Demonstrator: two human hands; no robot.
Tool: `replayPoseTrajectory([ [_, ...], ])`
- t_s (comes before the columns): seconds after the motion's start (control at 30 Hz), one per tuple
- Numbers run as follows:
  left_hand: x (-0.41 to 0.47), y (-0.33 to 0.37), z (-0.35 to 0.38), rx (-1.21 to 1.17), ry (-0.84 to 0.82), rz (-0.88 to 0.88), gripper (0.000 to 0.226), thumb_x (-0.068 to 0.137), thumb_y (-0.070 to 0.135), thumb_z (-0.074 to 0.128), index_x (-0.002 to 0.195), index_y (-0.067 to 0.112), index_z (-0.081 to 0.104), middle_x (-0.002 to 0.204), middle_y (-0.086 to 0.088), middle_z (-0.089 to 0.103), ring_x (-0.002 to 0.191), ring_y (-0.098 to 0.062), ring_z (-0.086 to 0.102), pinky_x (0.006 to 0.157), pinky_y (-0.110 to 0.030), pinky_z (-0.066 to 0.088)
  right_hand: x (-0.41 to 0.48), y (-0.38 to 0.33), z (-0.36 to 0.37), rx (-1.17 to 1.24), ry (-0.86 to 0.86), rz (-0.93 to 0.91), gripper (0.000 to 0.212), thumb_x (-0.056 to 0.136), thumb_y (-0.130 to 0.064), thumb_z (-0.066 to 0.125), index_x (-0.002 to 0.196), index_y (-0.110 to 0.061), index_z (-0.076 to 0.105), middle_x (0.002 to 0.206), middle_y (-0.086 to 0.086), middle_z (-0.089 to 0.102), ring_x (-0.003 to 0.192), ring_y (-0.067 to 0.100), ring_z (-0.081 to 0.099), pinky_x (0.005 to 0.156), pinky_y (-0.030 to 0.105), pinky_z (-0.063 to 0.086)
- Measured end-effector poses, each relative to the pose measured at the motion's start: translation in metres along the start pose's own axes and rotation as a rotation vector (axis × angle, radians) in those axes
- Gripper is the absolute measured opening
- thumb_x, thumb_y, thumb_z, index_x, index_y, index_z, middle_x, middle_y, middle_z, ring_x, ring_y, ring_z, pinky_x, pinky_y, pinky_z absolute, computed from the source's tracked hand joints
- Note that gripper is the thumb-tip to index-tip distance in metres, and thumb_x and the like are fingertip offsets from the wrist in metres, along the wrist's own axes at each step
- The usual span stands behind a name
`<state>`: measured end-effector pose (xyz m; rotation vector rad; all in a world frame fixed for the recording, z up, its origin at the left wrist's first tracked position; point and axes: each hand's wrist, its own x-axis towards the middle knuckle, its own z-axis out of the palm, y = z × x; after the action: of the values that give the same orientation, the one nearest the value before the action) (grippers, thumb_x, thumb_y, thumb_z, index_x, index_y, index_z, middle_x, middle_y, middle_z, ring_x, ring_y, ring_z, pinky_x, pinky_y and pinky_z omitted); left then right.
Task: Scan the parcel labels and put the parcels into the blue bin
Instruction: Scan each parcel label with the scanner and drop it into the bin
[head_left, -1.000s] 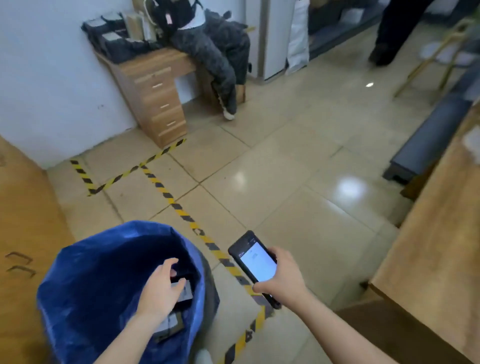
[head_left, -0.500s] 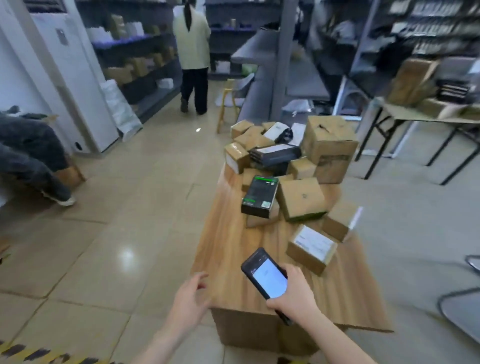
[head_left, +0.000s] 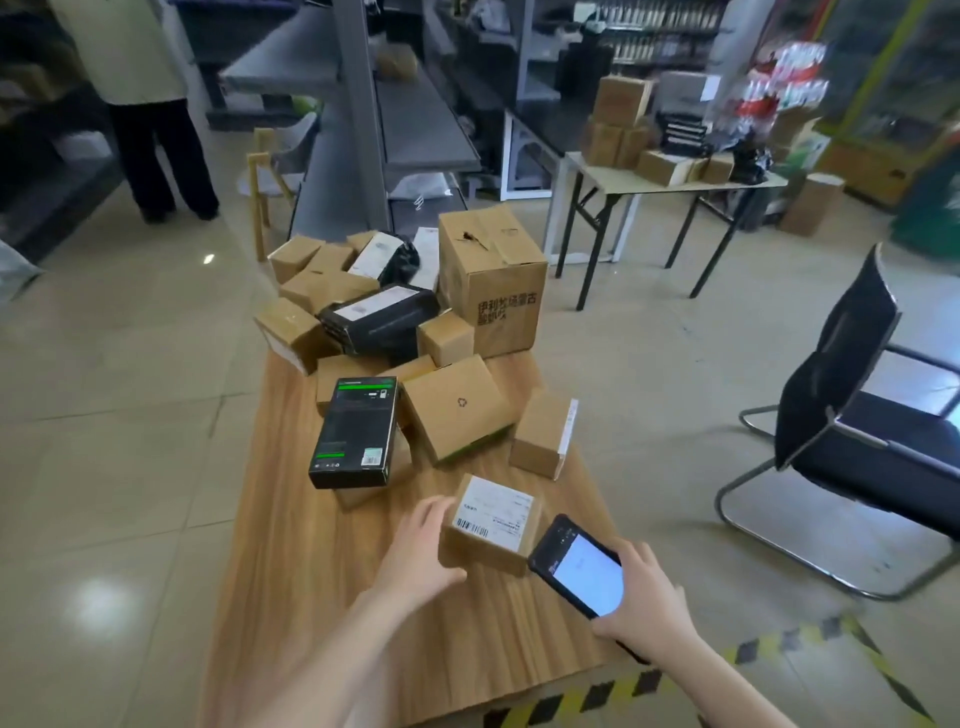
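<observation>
A small cardboard parcel (head_left: 493, 525) with a white barcode label on top lies near the front of the wooden table (head_left: 291, 571). My left hand (head_left: 423, 551) grips its left side, fingers curled round the edge. My right hand (head_left: 644, 603) holds a black handheld scanner (head_left: 579, 566) with a lit screen, its top end close to the parcel's right side. Behind lie several more parcels: a black-and-green box (head_left: 356, 439), a brown box with a recycling mark (head_left: 457, 410), a small box on its side (head_left: 543, 434). The blue bin is out of view.
A tall cardboard box (head_left: 493, 280) and a black wrapped parcel (head_left: 379, 314) top the pile at the far end. A black chair (head_left: 852, 410) stands to the right, a folding table with boxes (head_left: 670, 176) beyond. A person (head_left: 140, 104) stands far left. Yellow-black floor tape (head_left: 810, 639) runs at bottom right.
My view swung from the blue bin to the table. My left hand left the bin, reached over the table and took hold of the labelled parcel. The scanner moved up beside that parcel.
</observation>
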<state>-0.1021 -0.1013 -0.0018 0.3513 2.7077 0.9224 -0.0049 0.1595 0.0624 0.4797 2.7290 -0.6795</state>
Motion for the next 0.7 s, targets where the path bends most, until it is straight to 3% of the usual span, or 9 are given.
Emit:
replayPoseTrajectory([
  [0.17, 0.058, -0.003, -0.007, 0.210, -0.143, 0.116, 0.110, 0.070, 0.024, 0.082, 0.153, 0.030, 0.011, 0.160, 0.016, 0.000, 0.147, -0.016, 0.005, 0.116, -0.040, 0.031, 0.042, -0.005, -0.010, -0.130, -0.092, -0.044, 0.093, 0.054, -0.045, 0.076, 0.135, -0.032, 0.032, 0.106, -0.014, 0.036, 0.104, 0.010, 0.046, 0.101, 0.038, 0.035],
  [0.3, 0.087, -0.010, -0.007, 0.381, -0.252, 0.243, 0.106, 0.076, 0.020, 0.077, 0.154, 0.033, 0.007, 0.162, 0.015, 0.000, 0.149, -0.013, -0.005, 0.114, -0.042, 0.035, 0.060, -0.001, -0.006, -0.184, -0.111, -0.070, 0.090, 0.052, -0.046, 0.073, 0.132, -0.033, 0.035, 0.101, -0.016, 0.033, 0.094, 0.007, 0.042, 0.095, 0.033, 0.035],
  [0.4, 0.091, -0.015, -0.007, 0.388, -0.279, 0.282, 0.094, 0.075, 0.029, 0.070, 0.152, 0.030, 0.017, 0.158, 0.007, 0.018, 0.147, -0.015, 0.010, 0.112, -0.035, 0.035, 0.066, 0.005, -0.001, -0.167, -0.121, -0.052, 0.093, 0.050, -0.048, 0.072, 0.133, -0.036, 0.032, 0.102, -0.018, 0.033, 0.095, 0.006, 0.042, 0.097, 0.033, 0.035],
  [0.47, 0.087, -0.019, -0.006, 0.398, -0.235, 0.260, 0.091, 0.071, 0.044, 0.070, 0.149, 0.031, 0.025, 0.144, 0.003, 0.028, 0.135, -0.017, 0.029, 0.102, -0.031, 0.042, 0.067, 0.007, 0.001, -0.146, -0.123, -0.034, 0.093, 0.049, -0.048, 0.073, 0.132, -0.037, 0.032, 0.101, -0.019, 0.034, 0.093, 0.005, 0.040, 0.098, 0.034, 0.035],
  [0.57, 0.069, -0.022, 0.001, 0.380, -0.132, 0.135, 0.094, 0.066, 0.067, 0.066, 0.145, 0.034, 0.027, 0.124, 0.003, 0.027, 0.114, -0.017, 0.040, 0.091, -0.029, 0.046, 0.065, 0.009, 0.005, -0.113, -0.099, -0.022, 0.094, 0.048, -0.047, 0.073, 0.132, -0.037, 0.032, 0.101, -0.019, 0.035, 0.092, 0.004, 0.041, 0.096, 0.033, 0.036],
  [0.7, 0.032, -0.019, 0.017, 0.283, -0.056, -0.060, 0.103, 0.063, 0.080, 0.062, 0.146, 0.037, 0.019, 0.127, 0.000, 0.020, 0.113, -0.019, 0.043, 0.093, -0.030, 0.047, 0.053, 0.010, 0.008, -0.121, -0.085, -0.017, 0.089, 0.051, -0.047, 0.074, 0.128, -0.038, 0.031, 0.096, -0.019, 0.034, 0.089, 0.006, 0.041, 0.091, 0.029, 0.038],
])
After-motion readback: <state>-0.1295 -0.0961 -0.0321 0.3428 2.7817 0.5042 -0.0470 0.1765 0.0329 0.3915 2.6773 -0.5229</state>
